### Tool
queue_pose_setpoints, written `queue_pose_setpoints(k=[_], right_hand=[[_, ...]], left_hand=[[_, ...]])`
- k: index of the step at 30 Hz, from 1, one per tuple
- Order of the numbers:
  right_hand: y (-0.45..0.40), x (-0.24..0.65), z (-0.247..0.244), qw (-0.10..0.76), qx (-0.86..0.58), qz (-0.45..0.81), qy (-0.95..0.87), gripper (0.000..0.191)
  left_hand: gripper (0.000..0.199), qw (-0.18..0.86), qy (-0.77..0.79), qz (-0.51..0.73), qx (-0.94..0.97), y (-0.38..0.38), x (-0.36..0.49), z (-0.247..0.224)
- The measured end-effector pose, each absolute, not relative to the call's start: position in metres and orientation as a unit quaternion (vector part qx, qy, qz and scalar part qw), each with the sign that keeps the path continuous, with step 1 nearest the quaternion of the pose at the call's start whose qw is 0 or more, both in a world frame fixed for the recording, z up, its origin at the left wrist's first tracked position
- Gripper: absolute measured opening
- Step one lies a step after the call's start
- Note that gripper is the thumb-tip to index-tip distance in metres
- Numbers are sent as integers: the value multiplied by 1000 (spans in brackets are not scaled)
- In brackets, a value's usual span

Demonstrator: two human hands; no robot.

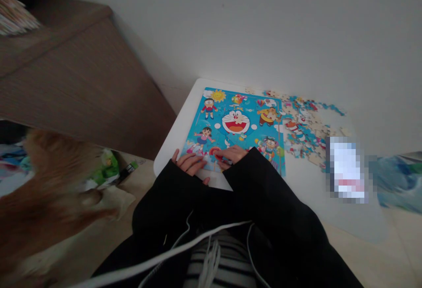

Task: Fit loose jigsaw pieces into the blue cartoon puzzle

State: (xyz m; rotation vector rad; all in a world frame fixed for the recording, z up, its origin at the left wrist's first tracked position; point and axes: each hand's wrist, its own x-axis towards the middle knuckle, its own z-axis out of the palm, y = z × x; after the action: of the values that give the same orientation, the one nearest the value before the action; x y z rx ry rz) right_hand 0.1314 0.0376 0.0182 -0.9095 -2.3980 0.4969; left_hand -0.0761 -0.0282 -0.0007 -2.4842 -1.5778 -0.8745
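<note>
A Doraemon jigsaw puzzle (pixel 235 121) in bright blue lies on a white table (pixel 306 182), its pieces fitted into a full picture. My left hand (pixel 189 163) rests on the puzzle's lower edge, fingers together. My right hand (pixel 233 154) lies close beside it, its fingertips by a red patch of the picture. Whether that hand holds a piece is hidden. A heap of loose puzzle pieces (pixel 305 129) is spread on the table to the right of the puzzle, out of reach of neither hand's contact.
A blurred orange-and-white furry animal (pixel 42 191) fills the lower left. A brown wood-grain cabinet (pixel 82 77) stands at upper left, above a green package (pixel 105 169) on the floor. A pixelated white object (pixel 346 169) lies right of the loose pieces. A white wall (pixel 263 24) runs behind the table.
</note>
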Motion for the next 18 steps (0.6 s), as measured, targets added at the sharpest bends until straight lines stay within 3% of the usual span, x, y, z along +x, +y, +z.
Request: queue_pose_setpoints(k=[18], right_hand=[[39,118,12,312,-391,151,-853,22]], left_hand=[[40,27,-514,-273,-813,-34,-67,1]])
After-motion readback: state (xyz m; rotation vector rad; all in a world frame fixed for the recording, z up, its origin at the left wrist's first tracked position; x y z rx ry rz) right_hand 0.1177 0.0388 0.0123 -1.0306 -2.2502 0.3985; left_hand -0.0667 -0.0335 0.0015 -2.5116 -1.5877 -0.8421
